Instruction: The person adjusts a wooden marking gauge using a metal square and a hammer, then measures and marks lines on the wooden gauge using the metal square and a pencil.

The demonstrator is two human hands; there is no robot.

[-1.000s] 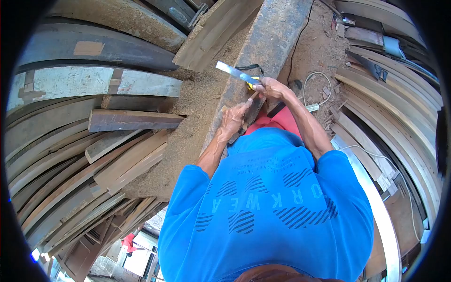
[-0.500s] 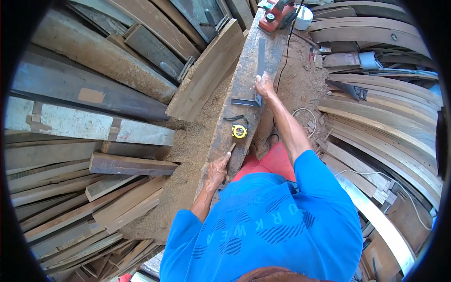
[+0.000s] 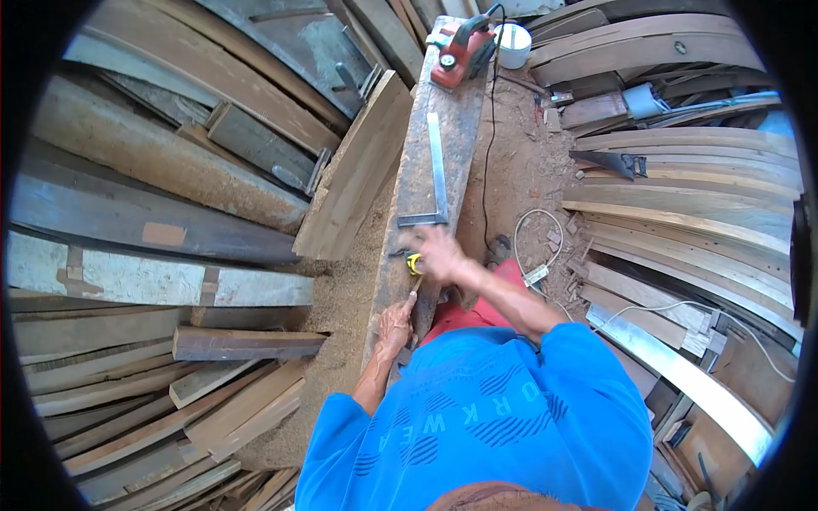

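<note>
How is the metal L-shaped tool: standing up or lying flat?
Lying flat: both arms of the try square lie along the top of the wooden bench, its long blade pointing toward the red electric planer.

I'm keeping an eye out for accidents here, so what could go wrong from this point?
The blurred right hand is close to the yellow tape measure and might knock it off the narrow bench. The metal square just beyond that hand could get nudged too. The planer's black cord runs beside the bench, so it might snag.
</note>
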